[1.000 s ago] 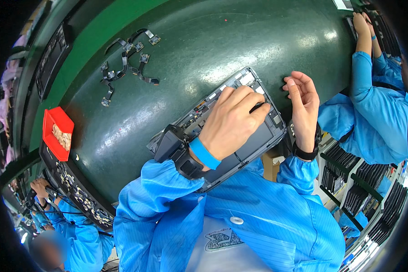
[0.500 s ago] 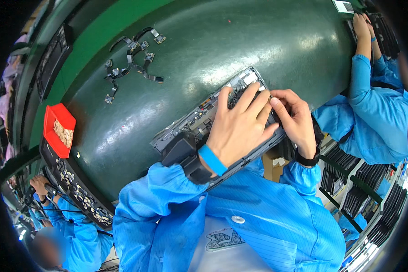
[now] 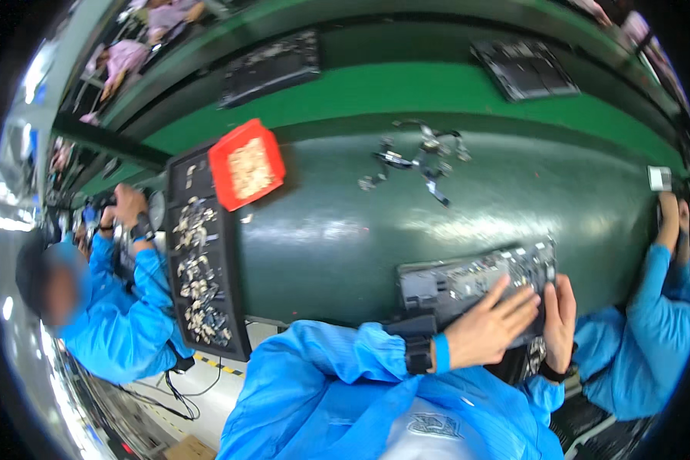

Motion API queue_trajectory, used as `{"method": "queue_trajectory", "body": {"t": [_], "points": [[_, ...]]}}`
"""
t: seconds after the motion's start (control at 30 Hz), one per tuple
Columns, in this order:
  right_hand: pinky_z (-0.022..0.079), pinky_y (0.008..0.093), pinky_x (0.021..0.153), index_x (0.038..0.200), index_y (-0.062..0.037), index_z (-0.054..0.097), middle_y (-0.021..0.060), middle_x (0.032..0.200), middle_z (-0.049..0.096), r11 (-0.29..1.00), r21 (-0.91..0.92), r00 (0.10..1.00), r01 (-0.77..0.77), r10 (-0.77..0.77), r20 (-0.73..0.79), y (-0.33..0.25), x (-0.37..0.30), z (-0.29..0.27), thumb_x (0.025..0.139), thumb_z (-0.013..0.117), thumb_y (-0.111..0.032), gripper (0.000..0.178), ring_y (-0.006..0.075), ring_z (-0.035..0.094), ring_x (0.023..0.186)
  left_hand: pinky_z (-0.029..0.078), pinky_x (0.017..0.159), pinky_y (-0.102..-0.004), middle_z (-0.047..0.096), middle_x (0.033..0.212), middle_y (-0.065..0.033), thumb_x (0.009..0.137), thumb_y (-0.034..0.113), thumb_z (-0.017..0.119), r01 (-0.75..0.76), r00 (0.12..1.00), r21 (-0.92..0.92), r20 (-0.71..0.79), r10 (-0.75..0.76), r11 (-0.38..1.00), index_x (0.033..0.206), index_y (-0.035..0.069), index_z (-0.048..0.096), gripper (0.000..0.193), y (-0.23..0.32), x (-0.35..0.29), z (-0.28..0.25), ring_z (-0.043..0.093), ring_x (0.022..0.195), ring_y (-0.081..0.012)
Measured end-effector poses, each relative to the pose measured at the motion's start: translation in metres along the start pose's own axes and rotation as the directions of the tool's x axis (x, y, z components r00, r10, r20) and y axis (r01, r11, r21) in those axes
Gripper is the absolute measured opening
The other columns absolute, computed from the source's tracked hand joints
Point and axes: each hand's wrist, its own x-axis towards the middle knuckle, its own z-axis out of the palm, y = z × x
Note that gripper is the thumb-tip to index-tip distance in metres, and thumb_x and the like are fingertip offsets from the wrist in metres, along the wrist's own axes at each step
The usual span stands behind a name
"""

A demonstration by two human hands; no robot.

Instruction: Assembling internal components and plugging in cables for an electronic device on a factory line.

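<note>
An opened laptop base (image 3: 460,280), with bare circuit boards and dark and silver parts, lies at the near edge of the bench in front of me. My left hand (image 3: 489,328) rests flat across its near right part, fingers stretched and spread. A blue band and a black strap circle that wrist. At the base's right edge, my right hand (image 3: 560,326) has thumb and fingers closed about the side. Motion blurs the small parts, and my left hand hides some of the board beneath it.
Small boards with ribbon cables (image 3: 422,159) lie beyond the laptop base. A red bin (image 3: 277,165) of pale pieces sits on a black tray (image 3: 239,307) of small parts at left. Two dark laptop parts (image 3: 272,69) (image 3: 525,69) are on the far ledge. Co-workers sit on both sides.
My view has swung left, bringing the tray and far ledge further into sight. My left hand stays on the laptop base; my right hand has shifted from its corner area to its right edge.
</note>
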Motion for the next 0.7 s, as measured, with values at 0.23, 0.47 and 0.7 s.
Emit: {"method": "queue_trajectory", "body": {"t": [0.23,0.47,0.7], "points": [[0.040,0.0272,0.105,0.134,-0.0001,0.056,0.0070,0.130,0.062,0.988,-0.083,0.977,0.130,-0.142,-0.157,-0.020,0.024,-0.052,0.108,0.057,-0.016,0.031,0.0130,0.054,0.119,0.010,0.128,-0.0650,0.055,0.150,-0.0115,0.085,0.035,0.070,-0.133,0.990,-0.336,-0.080,0.113,0.933,0.147,0.005,0.053,0.071,0.006,-0.003,-0.059,0.042,0.149,-0.0259],[0.045,0.0282,0.103,0.145,-0.0048,0.056,0.0083,0.135,0.063,0.929,-0.050,0.915,0.367,-0.371,-0.158,-0.122,0.251,-0.022,0.105,0.063,-0.026,0.045,0.0146,0.057,0.120,0.019,0.124,-0.0633,0.063,0.144,-0.0067,0.094,0.027,0.073,0.070,0.922,-0.306,-0.342,-0.178,0.949,0.142,0.014,0.064,0.051,-0.035,-0.067,-0.125,0.053,0.142,-0.0238],[0.050,0.0391,0.099,0.135,0.0017,0.061,0.0189,0.138,0.063,0.924,-0.072,0.924,0.375,-0.379,-0.057,-0.120,0.475,0.112,0.101,0.067,-0.036,0.051,0.0291,0.059,0.122,0.026,0.122,-0.0590,0.073,0.128,-0.0077,0.089,0.015,0.077,0.549,0.691,-0.246,-0.404,-0.599,0.799,0.122,0.011,0.075,0.034,-0.054,-0.147,-0.097,0.061,0.134,-0.0273]]}}
